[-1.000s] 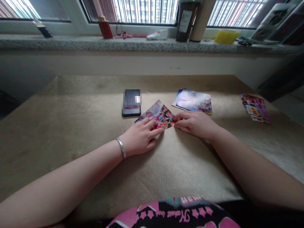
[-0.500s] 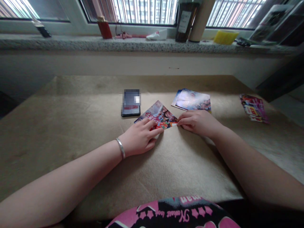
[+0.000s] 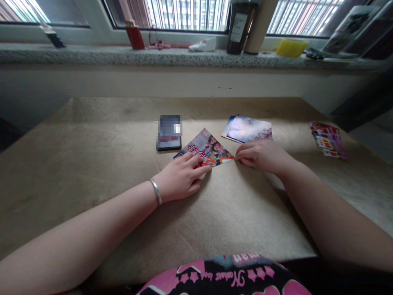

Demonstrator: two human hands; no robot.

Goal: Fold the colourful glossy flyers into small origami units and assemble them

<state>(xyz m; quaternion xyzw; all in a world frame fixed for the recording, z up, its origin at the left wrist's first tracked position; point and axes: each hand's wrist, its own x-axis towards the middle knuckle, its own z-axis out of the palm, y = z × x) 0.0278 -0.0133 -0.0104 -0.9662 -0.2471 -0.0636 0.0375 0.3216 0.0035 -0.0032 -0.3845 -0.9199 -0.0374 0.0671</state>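
Note:
A colourful printed sheet of paper point(image 3: 211, 147), folded into a triangle, lies on the table in front of me. My left hand point(image 3: 184, 176), with a silver bangle at the wrist, rests flat across the sheet's near left part, fingers stretched out and covering some of it. At the right corner, the fingertips of my right hand point(image 3: 256, 155) are pinched together on the paper's tip. Just beyond that hand is a small pile of printed sheets point(image 3: 250, 129).
A phone-like dark device point(image 3: 168, 143), partly pixelated, lies left of the sheet. Bright pink and red printed pieces point(image 3: 328, 141) lie at the table's right side. Behind the table point(image 3: 92, 164), a stone windowsill point(image 3: 107, 57) holds a dark bottle point(image 3: 239, 28) and a yellow object point(image 3: 291, 48).
My right hand has slid a little to the right, and more of the sheet's right corner now shows. The left hand stays in place.

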